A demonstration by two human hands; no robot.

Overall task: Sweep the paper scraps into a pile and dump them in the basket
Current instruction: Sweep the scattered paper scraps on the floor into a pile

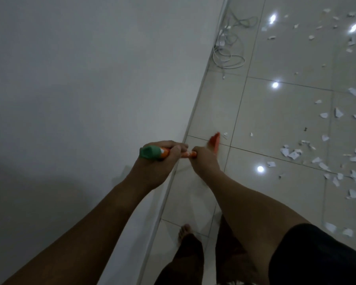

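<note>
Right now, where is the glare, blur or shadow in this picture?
Head view: dim overall; lamp reflections glare on the glossy beige floor tiles; the orange broom head is motion-blurred; the torn white paper scraps look fairly sharp; a soft shadow darkens the plain white wall at lower left.

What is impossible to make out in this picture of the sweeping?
Head view only.
Basket: not in the frame at all.
Broom head: motion-blurred, its lower part behind the right hand; bristles unreadable.
Broom handle: mostly covered by the left hand and right hand.
Paper scraps: cut off by the right edge; full spread unknown.
Cables by the wall: too small to tell what they connect to.
</note>
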